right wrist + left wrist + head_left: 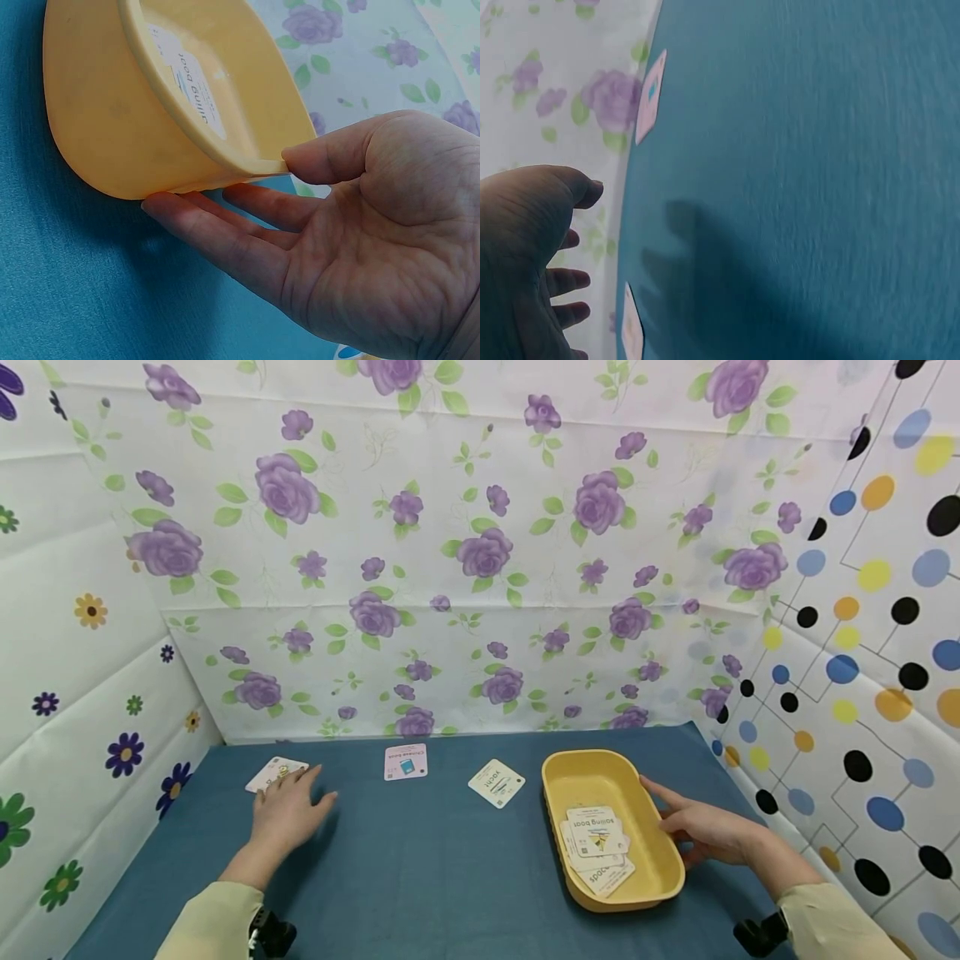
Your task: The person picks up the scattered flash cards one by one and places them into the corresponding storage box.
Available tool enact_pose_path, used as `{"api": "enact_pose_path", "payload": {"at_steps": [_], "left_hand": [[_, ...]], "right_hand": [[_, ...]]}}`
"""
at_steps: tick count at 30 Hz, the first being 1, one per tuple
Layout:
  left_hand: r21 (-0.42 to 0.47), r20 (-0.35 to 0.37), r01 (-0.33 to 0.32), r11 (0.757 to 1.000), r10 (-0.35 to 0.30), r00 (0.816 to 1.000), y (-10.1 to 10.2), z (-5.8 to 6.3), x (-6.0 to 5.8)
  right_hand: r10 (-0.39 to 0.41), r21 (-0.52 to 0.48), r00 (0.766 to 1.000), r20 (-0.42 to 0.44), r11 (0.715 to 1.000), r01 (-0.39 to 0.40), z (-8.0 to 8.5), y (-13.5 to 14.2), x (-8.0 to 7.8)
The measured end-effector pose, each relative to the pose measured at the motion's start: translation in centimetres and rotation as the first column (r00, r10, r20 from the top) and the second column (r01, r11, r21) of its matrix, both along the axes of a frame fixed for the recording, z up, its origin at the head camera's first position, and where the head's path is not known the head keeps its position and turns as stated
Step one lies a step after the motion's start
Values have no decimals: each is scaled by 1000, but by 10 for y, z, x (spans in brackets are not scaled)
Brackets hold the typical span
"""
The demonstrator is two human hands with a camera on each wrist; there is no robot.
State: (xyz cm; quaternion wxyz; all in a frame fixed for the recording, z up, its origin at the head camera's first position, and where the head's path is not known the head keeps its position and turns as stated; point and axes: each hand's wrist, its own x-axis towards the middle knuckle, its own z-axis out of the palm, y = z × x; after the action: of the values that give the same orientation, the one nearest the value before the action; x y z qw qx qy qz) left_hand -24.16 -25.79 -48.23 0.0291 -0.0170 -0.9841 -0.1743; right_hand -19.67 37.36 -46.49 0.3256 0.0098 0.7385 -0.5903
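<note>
My right hand (708,828) grips the right side of a yellow plastic tub (97,127), thumb at the rim and fingers against the outer wall. A small pile of white cards lies in the tub, with a "sailing boat" card (597,832) on top. At the far left, my left hand (287,817) hovers with its fingers spread and nothing held. Its fingertips overlap a white picture card (272,772) in the head view. The left wrist view has that hand (529,255) above the cloth, its shadow falling beside it.
A pink card (406,762) with a blue book picture lies near the back edge. Right of it is a white "yacht" card (497,783), turned at an angle. Blue cloth (442,877) covers the table. Patterned sheets (450,652) enclose the back and both sides.
</note>
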Motion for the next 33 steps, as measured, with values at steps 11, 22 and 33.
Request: {"api": "enact_pose_path", "payload": {"at_steps": [11,22,33], "left_hand": [[-11,98,-87,996,88,991,-29,-11,-4],[30,143,-154,988,148,978,-52,-10,-9],[73,224,-247,966,225,948,-67,-13,-13]], "right_hand": [[4,-12,1000,9,1000,-4,-2,3,0],[6,-9,1000,10,1000,-6,0,3,1],[16,-6,1000,9,1000,-16,0,3,-2]]}}
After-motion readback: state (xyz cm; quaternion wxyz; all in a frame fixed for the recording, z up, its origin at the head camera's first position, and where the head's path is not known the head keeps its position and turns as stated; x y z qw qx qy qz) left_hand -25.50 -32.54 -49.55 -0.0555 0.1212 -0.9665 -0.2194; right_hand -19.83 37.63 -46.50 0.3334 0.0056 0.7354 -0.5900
